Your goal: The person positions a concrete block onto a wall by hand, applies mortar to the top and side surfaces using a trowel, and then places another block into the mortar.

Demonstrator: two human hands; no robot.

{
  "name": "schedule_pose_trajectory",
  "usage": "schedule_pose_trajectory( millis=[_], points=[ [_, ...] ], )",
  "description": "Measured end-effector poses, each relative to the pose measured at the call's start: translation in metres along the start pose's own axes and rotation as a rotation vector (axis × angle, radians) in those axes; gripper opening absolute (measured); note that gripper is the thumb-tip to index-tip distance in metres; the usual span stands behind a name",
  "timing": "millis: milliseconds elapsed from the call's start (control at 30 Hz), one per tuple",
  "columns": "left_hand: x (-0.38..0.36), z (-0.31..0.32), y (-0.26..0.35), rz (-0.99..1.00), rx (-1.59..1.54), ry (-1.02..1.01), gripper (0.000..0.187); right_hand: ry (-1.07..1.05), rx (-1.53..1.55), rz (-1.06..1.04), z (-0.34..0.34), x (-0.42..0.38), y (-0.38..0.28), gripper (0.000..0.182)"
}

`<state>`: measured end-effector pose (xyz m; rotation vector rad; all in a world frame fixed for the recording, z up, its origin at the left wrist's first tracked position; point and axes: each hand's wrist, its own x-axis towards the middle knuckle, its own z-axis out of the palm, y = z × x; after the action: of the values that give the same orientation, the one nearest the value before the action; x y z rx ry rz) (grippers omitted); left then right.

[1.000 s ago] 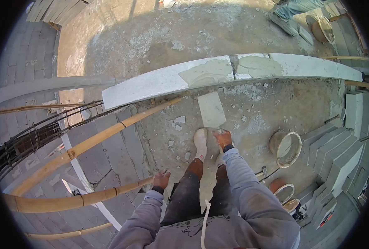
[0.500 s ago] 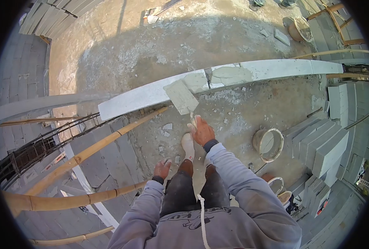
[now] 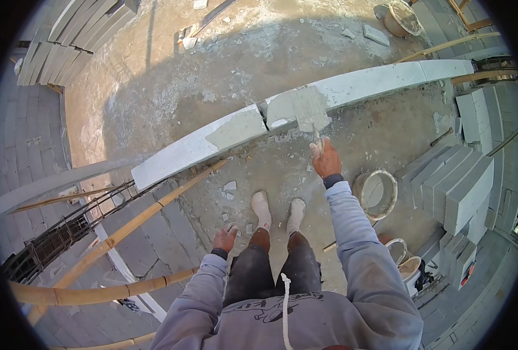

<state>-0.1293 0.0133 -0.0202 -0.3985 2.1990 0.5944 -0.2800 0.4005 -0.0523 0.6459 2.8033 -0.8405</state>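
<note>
My right hand is closed round the handle of a trowel. The mortar-smeared blade lies flat over a grey mortar patch on top of a narrow white block wall. Left of a dark joint, a second mortar patch coats the neighbouring block. My left hand hangs beside my left knee, holding nothing, its dusty fingers loosely apart. Below the wall, my feet in pale, dusty footwear stand on the floor.
A round tub stands to my right, near stacked grey blocks. Bamboo poles cross on the left beside a rebar cage. Beyond the wall are another tub and a loose slab. Rubble dots the floor.
My right hand has carried the trowel to the right, from the left mortar patch across the joint onto the right one. My left hand has barely moved. The view has shifted slightly.
</note>
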Motion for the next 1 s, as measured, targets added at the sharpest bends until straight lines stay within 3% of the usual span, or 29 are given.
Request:
schedule_pose_trajectory(
  millis=[100,200,367,533,700,900,1000],
  points=[
    [-0.002,0.004,0.018,0.095,-0.077,-0.01,0.041,0.192,0.029,0.083,-0.015,0.014,0.02,0.048],
    [-0.007,0.002,0.034,0.148,-0.117,-0.012,0.043,0.224,0.206,0.15,-0.016,0.023,0.029,0.049],
    [-0.006,0.01,0.017,0.08,-0.047,0.002,0.043,-0.126,0.528,0.19,0.015,0.01,0.004,0.056],
    [-0.019,0.002,-0.004,0.046,-0.069,0.032,0.042,-0.24,0.399,-0.028,0.047,-0.039,-0.081,0.052],
    [-0.029,-0.013,-0.014,0.016,-0.081,0.058,0.042,-0.359,0.384,-0.206,0.091,-0.079,-0.125,0.048],
    [-0.023,-0.015,-0.046,-0.004,-0.131,0.048,0.043,-0.228,0.325,-0.3,0.115,-0.106,-0.144,0.044],
    [-0.025,-0.019,-0.054,-0.02,-0.167,0.029,0.043,-0.237,0.287,-0.185,0.118,-0.093,-0.154,0.044]
  ],
)
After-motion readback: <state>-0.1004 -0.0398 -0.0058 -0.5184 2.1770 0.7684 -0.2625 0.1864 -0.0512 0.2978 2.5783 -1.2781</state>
